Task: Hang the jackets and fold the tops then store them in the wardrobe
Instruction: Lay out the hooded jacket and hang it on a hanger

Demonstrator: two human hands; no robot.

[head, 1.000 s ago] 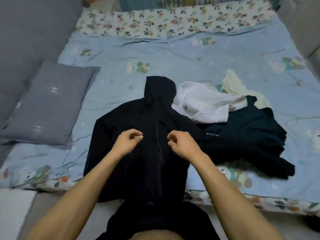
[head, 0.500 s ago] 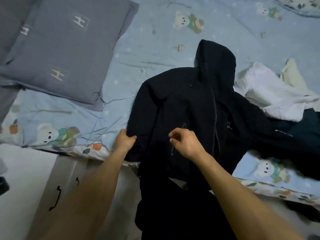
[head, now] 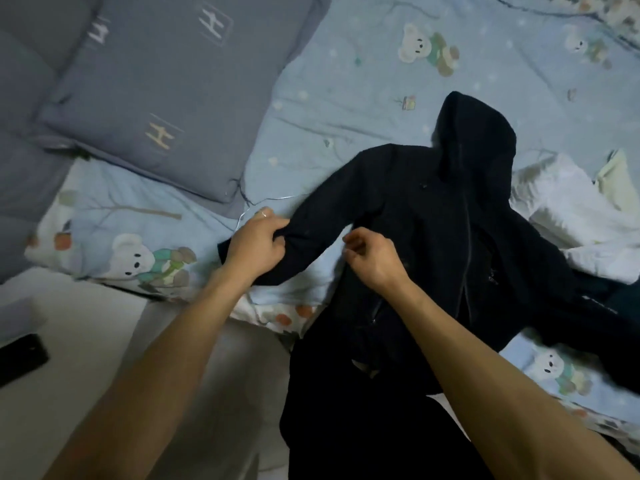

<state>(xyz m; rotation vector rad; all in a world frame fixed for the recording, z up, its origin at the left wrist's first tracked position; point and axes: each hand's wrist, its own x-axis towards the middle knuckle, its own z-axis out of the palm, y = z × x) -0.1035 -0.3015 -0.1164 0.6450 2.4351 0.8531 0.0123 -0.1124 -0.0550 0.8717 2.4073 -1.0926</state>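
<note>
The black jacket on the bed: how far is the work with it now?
Nothing looks finished. The black hooded jacket lies flat on the bed; the left hand grips its sleeve, the right hand pinches its side. The wire hanger is unused, and the white top is unfolded.

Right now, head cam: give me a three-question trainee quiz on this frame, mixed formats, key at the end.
1. True or false: the left hand grips the sleeve of the black jacket.
2. Multiple choice: the white top lies (a) under the grey pillow, (b) beside the jacket's hood, on the person's right, (c) on the floor.
3. Fill in: the thin wire hanger lies on the bed between the jacket sleeve and the ____.

Key: 1 true; 2 b; 3 pillow. The right hand has its fingers curled over the jacket's front; whether it pinches cloth is unclear.
</note>
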